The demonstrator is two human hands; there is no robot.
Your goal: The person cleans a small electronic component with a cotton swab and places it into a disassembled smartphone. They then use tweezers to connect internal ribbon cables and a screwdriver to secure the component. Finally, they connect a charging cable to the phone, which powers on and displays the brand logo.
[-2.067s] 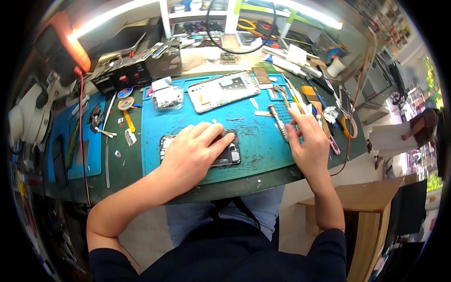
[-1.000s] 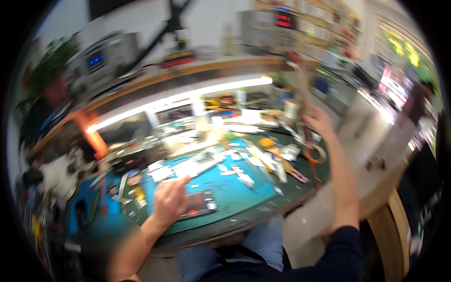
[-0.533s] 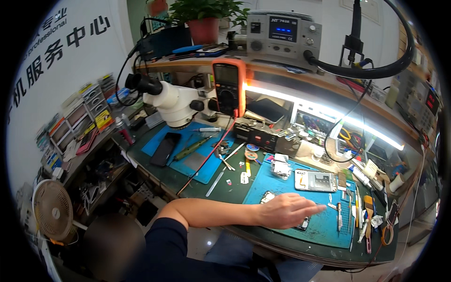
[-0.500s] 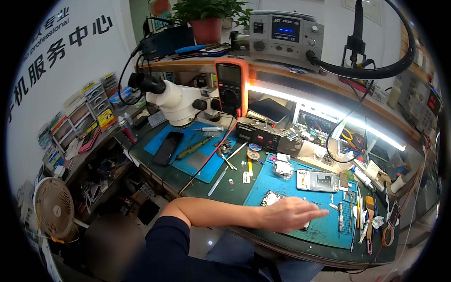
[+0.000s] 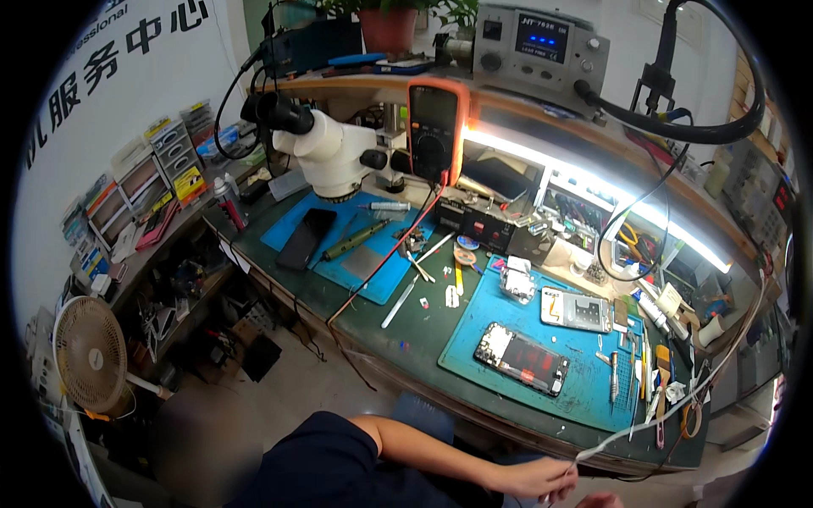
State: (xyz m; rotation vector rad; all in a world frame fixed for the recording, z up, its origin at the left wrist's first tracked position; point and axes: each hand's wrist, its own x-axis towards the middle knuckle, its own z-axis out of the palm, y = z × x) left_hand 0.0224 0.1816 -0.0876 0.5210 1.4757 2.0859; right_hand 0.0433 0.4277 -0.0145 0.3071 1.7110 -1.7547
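Observation:
My left hand (image 5: 539, 479) is low, in front of the bench edge, with its fingers closed on a thin whitish cable (image 5: 631, 435). The cable runs up to the right past the bench corner. Close beside it, my right hand (image 5: 600, 500) only just shows at the lower edge, and its fingers are mostly cut off. On the blue mat (image 5: 461, 347) lies an opened phone (image 5: 522, 359), with bare parts at its left end and a dark panel with reddish patches. A silver phone housing (image 5: 577, 311) lies behind it.
A microscope (image 5: 326, 157) and an orange multimeter (image 5: 436, 131) stand behind a second blue mat bearing a black phone (image 5: 306, 240). Tweezers, brushes (image 5: 663, 360) and tape crowd the right end. A soldering station (image 5: 540, 55) sits on the shelf; a fan (image 5: 91, 354) stands left.
My left hand has moved from over the mat down past the bench edge and now holds the cable. My right hand has come into view. The opened phone is uncovered; the view has shifted.

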